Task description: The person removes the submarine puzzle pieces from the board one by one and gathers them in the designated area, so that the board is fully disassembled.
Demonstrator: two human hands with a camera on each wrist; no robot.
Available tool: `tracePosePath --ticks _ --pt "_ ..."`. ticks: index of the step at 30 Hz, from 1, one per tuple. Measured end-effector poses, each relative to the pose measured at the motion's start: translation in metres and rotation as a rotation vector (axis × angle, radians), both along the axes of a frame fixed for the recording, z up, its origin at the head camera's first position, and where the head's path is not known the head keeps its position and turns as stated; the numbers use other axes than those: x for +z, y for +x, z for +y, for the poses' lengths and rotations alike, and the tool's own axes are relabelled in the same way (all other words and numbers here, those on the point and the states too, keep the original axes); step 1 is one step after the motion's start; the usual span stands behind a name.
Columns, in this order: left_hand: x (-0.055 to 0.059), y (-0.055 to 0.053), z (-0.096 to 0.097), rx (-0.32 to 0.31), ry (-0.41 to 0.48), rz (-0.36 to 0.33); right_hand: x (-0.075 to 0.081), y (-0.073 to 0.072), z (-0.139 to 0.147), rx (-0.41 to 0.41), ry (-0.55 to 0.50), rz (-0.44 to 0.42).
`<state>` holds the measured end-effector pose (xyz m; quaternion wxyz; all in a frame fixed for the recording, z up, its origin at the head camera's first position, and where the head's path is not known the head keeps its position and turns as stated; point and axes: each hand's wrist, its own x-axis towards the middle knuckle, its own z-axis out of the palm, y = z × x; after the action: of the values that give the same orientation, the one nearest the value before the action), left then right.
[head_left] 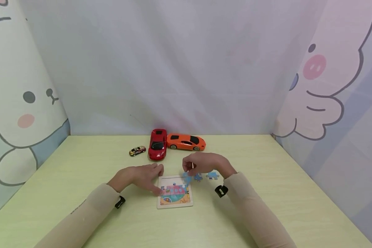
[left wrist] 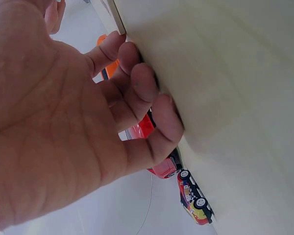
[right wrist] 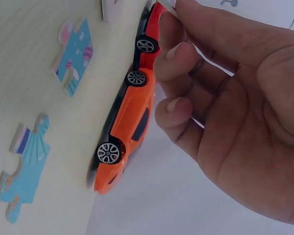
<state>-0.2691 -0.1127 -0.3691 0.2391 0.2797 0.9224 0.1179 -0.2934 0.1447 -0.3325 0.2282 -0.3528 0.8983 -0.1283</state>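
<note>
A square jigsaw board (head_left: pixel 175 206) with a pale frame lies on the table, its lower part filled with a pink, teal and orange picture. At its left edge is my left hand (head_left: pixel 145 177), thumb on the board's side and fingers loosely bent. The left wrist view shows these fingertips (left wrist: pixel 167 117) down at the tabletop. Over the board's upper right corner, my right hand (head_left: pixel 204 162) pinches a light blue jigsaw piece (head_left: pixel 187 178) between thumb and fingers. Just right of the board lie two loose blue pieces, one patterned (head_left: pixel 198 177), the other farther right (head_left: pixel 212 175).
Behind the board stand a red toy car (head_left: pixel 157 144) and an orange toy car (head_left: pixel 186 142), close together. A small multicoloured toy car (head_left: pixel 137 151) is left of them. A pale curtain (head_left: pixel 173 69) hangs along the table's back edge.
</note>
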Motion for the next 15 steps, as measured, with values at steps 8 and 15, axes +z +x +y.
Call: tracePosePath --ticks 8,15 --pt "0.000 0.000 0.000 -0.014 0.005 0.001 0.013 -0.001 0.020 -0.005 -0.051 -0.004" --pt "0.000 -0.002 -0.001 -0.025 0.009 0.004 0.020 -0.003 0.034 -0.032 -0.048 -0.028"
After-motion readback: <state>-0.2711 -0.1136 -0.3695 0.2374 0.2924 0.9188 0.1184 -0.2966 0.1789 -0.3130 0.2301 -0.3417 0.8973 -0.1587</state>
